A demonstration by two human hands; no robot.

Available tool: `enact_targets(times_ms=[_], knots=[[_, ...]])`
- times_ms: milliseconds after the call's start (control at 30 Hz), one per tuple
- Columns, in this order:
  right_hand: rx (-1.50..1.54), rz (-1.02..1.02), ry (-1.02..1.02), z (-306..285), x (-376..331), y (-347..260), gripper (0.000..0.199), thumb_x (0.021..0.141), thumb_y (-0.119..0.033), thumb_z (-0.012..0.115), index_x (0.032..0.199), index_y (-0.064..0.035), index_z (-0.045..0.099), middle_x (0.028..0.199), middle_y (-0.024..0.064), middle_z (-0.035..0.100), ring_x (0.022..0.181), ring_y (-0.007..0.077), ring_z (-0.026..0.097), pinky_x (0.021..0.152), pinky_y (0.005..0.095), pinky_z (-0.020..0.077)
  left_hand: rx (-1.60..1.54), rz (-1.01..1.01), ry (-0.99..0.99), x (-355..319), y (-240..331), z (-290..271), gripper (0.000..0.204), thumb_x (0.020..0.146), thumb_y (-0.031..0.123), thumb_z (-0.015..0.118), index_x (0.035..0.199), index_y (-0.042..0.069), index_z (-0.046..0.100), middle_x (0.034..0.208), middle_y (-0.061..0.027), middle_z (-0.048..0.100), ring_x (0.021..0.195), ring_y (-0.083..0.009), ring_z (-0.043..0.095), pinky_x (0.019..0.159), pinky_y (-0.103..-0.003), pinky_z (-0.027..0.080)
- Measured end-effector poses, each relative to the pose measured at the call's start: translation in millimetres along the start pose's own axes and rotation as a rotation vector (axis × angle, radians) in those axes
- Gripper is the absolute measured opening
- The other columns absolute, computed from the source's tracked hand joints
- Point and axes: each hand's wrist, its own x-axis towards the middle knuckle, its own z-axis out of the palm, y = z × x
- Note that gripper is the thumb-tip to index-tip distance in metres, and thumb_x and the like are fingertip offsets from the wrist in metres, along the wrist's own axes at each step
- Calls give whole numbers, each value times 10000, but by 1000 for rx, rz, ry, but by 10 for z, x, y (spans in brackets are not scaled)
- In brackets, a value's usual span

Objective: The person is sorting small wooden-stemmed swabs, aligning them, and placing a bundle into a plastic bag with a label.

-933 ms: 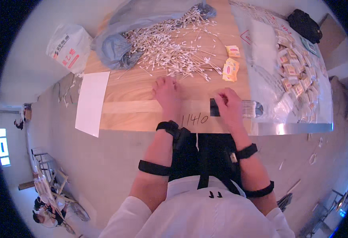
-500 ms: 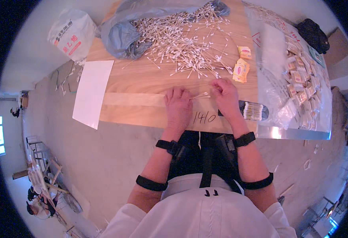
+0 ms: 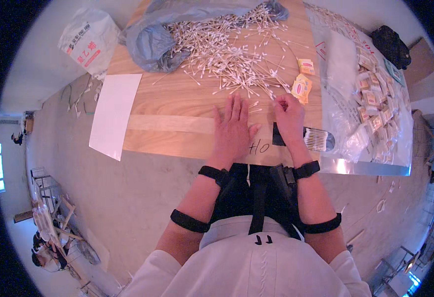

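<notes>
My left hand [image 3: 232, 126] lies flat on the wooden table, its fingers stretched out and nearly together. A few loose cotton swabs [image 3: 254, 107] stick out beside its fingertips; how far they run under the hand is hidden. To the right, my right hand [image 3: 291, 116] is closed in a pinch at the near edge of a big heap of cotton swabs [image 3: 227, 54]. What is between those fingertips is too small to make out. Below the right hand's wrist is a black holder [image 3: 331, 140] with a neat row of swabs [image 3: 316, 139] on it.
A grey plastic bag [image 3: 150, 47] spills the heap. Small yellow printed packets [image 3: 302, 86] lie right of it, and a white sheet [image 3: 115, 116] at the table's left. On the right, clear plastic [image 3: 340, 109] carries many filled packets [image 3: 375, 99]. A black bag [image 3: 391, 45] sits behind.
My left hand has moved slightly right and away from me, flattening out from a curled pose over the loose swabs. My right hand has shifted a little to the right, toward the heap's edge.
</notes>
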Motion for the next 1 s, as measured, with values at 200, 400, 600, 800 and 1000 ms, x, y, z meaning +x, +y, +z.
enact_targets(times_ms=[200, 400, 600, 800, 1000], knots=[[-258, -46, -23, 44, 63, -48, 168, 798, -132, 638, 934, -40, 603, 838, 163, 598, 800, 376, 623, 724, 464, 510, -48, 130, -96, -235, 14, -63, 696, 883, 440, 559, 1468, 134, 338, 1552, -121, 261, 1444, -296, 211, 1130, -613, 102], [-400, -4, -168, 35, 230, -136, 225, 758, -191, 681, 913, -34, 636, 841, 166, 636, 826, 359, 643, 759, 452, 527, -93, 181, -61, -241, 30, -127, 675, 895, 468, 532, 1457, 136, 360, 1548, -122, 268, 1437, -300, 227, 1131, -606, 107], [-15, 263, -254, -183, 219, 94, 167, 736, -182, 641, 688, -22, 636, 718, 190, 642, 722, 354, 645, 700, 415, 520, -123, 174, -46, -244, 56, -93, 662, 901, 486, 515, 1441, 126, 383, 1539, -135, 280, 1427, -312, 245, 1128, -605, 120], [-188, -60, -364, -294, -108, 43, 128, 752, -161, 621, 734, -35, 616, 765, 174, 625, 753, 362, 616, 675, 444, 498, -166, 141, -37, -278, 28, -51, 725, 874, 428, 585, 1445, 55, 341, 1529, -167, 282, 1422, -328, 247, 1143, -560, 147], [-249, -182, -371, -313, -153, -8, 114, 780, -156, 612, 783, -44, 591, 812, 161, 604, 809, 364, 611, 701, 471, 496, -300, 104, -30, -280, -1, -123, 781, 848, 370, 627, 1469, 46, 281, 1537, -167, 260, 1429, -338, 228, 1160, -514, 150]])
